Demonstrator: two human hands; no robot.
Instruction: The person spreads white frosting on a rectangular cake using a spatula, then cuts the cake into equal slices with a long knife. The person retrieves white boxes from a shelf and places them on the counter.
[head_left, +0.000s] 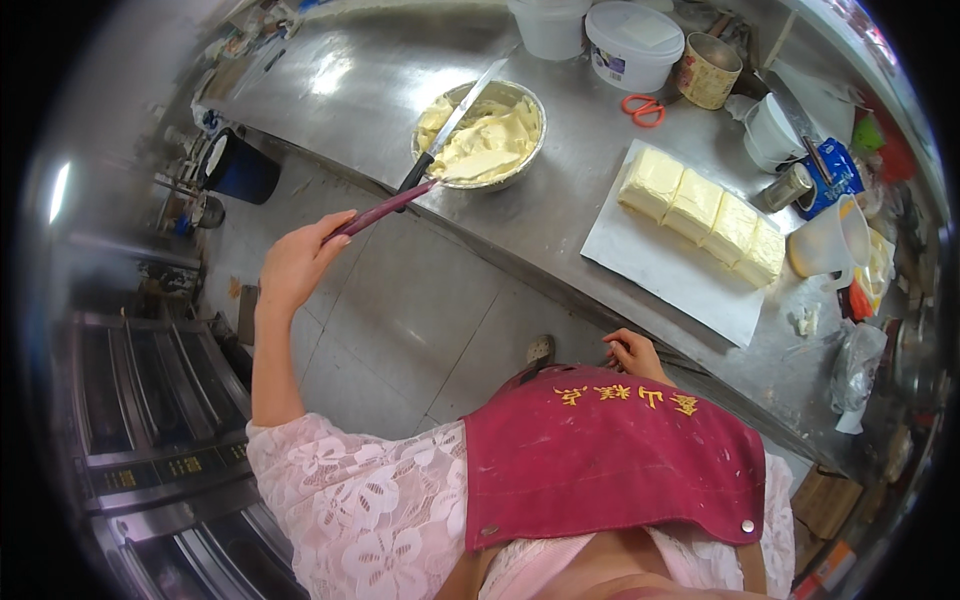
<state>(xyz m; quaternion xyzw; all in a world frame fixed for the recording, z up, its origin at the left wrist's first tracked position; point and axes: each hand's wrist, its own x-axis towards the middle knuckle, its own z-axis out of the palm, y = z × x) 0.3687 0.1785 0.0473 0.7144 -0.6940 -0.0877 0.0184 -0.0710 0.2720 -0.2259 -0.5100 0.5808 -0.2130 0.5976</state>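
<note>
My left hand (296, 259) grips the maroon handle of a spatula (382, 208), held out to the left of the table. The spatula's blade is coated in cream and rests over the pale yellow cream (499, 135) in a metal bowl (534, 161). Across the bowl's rim lies a long icing knife (457, 116) with a black handle. Low by the table's front edge, my right hand (634, 352) hangs with loosely bent fingers and nothing visible in it; the apron partly hides it. Several cream-covered cake blocks (694, 202) stand in a row on a white board (645, 277).
On the steel table (345, 97) are a lidded white tub (634, 49), orange-handled scissors (643, 111), a plastic measuring jug (825, 236) and a blue packet (836, 176). A dark bucket (244, 169) stands on the floor. Metal-framed equipment (157, 397) is at left.
</note>
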